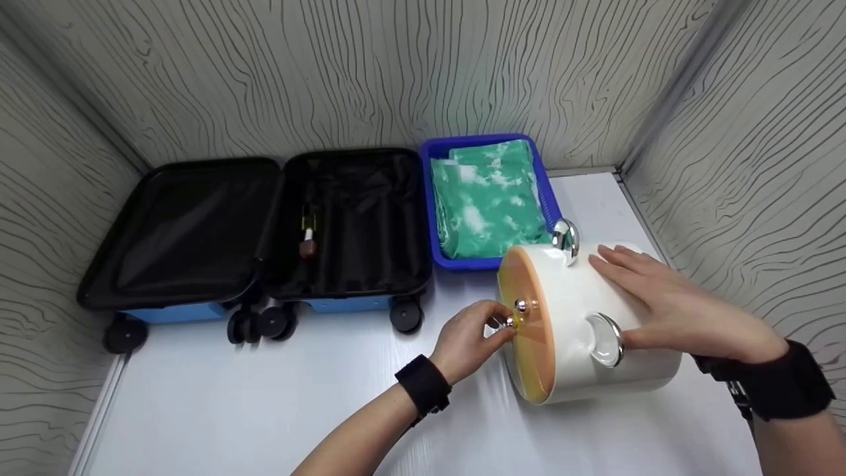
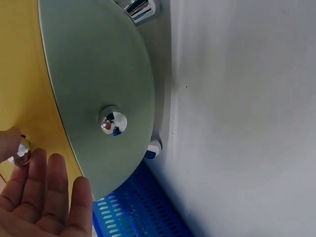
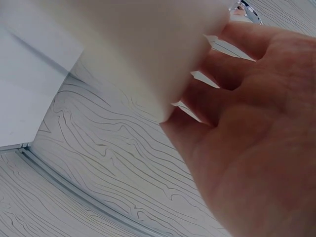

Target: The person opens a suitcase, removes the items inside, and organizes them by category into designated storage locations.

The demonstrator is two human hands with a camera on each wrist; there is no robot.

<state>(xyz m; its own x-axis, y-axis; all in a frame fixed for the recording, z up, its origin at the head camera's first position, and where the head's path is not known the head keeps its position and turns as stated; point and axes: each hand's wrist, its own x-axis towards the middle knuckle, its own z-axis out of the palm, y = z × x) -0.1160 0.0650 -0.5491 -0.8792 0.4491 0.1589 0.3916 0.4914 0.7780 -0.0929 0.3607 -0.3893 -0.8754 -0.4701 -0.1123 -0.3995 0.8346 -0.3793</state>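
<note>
white pot (image 1: 595, 317) is lying on its side on the desk (image 1: 264, 410), just beside the blue basket (image 1: 429, 198). left hand (image 1: 469, 340) is reaching in, its grip pinching the lid knob (image 1: 514, 322). right hand (image 1: 667, 304) is resting flat on top, fingers straight, grip released.

suitcase items (image 1: 308, 233): too small | tray (image 1: 429, 198) contents: part-hidden by pot (image 1: 595, 317)
</note>
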